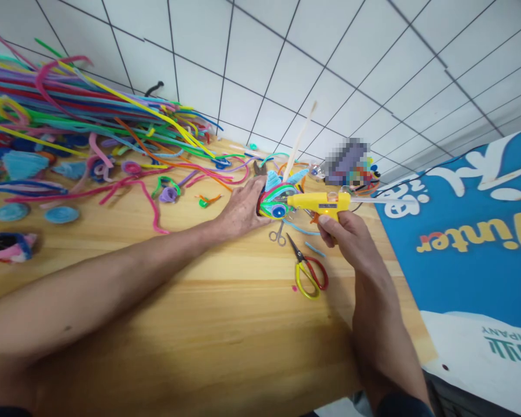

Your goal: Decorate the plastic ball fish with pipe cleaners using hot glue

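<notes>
- My right grip (349, 234) was wrapped around the handle of the yellow glue gun (319, 201), fingers curled near its orange trigger (315, 219); whether the trigger was squeezed, I couldn't tell.
- My left grip (242, 211) pinched the colourful pipe-cleaner piece (280, 189) from its left side, thumb and fingers around it, near the far side of the table (178, 301).
- I judged the step in hand to be gluing: the nozzle was right up at the piece, though I couldn't make out contact or any glue.
- To my mind, the next move called for a steady left hold and a careful trigger squeeze, with fingertips clear of the hot nozzle.
- The gun's long axis ran nearly level across my view, nozzle to the left, with the clear glue stick (386, 200) jutting from its back to the right.
- The piece showed a blue eye (279, 212) towards me; a pale stick (300, 139) rose behind it, leaning away and slightly right.
- Just below the piece lay the silver scissors (278, 236); nearer me, the red-and-yellow scissors (309, 275) pointed away and left.
- Further left sprawled loose pipe cleaners (91, 110); to the right hung a blue banner (464, 284).
</notes>
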Demonstrator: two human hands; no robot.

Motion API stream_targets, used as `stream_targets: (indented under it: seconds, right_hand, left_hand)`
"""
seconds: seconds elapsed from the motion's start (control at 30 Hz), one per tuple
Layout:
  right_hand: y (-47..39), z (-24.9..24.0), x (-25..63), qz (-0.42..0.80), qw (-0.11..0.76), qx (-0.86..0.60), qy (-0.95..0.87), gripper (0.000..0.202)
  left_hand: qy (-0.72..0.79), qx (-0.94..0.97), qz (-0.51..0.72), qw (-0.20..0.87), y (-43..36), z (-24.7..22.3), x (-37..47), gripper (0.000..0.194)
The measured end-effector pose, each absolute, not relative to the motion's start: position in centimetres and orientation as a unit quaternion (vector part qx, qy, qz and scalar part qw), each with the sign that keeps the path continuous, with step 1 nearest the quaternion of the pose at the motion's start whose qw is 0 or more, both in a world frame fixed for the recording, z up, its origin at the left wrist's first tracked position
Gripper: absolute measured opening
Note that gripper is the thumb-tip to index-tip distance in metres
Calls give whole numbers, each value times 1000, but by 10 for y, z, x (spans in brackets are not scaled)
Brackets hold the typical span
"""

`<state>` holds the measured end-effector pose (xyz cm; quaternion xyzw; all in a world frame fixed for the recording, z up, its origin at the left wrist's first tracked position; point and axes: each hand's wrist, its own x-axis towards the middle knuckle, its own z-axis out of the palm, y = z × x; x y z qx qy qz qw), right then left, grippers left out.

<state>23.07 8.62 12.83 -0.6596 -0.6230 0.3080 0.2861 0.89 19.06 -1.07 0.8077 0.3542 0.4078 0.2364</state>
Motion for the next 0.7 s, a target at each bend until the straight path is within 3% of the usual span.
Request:
stream_targets:
  seconds: [0.7]
  right_hand:
    - [89, 121, 227, 316, 309, -651, -617, 41]
  left_hand:
    - [357, 809, 401, 238, 190, -9, 9, 93]
